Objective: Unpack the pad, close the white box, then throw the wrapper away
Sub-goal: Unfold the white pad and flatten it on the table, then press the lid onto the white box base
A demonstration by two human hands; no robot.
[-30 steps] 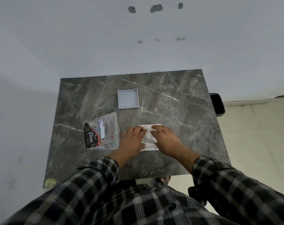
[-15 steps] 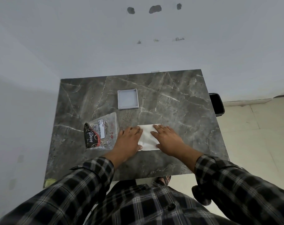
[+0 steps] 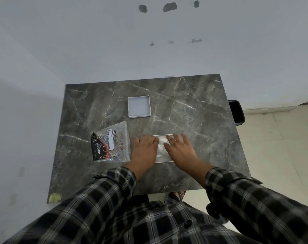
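Grey marble with pale veins makes up the table top [image 3: 193, 106], seen from the head camera looking down over a dark checked shirt. Both hands lie flat on a white pad [image 3: 161, 147] near the front edge of the table. The left hand [image 3: 144, 149] presses on the pad's left part with fingers spread and pointing away from the body; the right hand [image 3: 180, 149] presses on its right part in the same way. Neither hand is closed around anything: the palms are down and the fingers are stretched out, apart from one another. Only a narrow strip of the pad shows between the two hands, and its edges are blurred, so its exact outline cannot be told.

Just left of the left hand lies a clear plastic wrapper [image 3: 112, 142] with a black and red printed end and a white label; it rests flat on the marble, close beside the hand, though whether they touch cannot be told.

Farther back, toward the wall, sits the white box [image 3: 139, 106], square, shallow and open-faced, well apart from the hands and the wrapper.

Off the table's right edge, on the floor below, stands a black bin [image 3: 236, 111], partly hidden by the table top.
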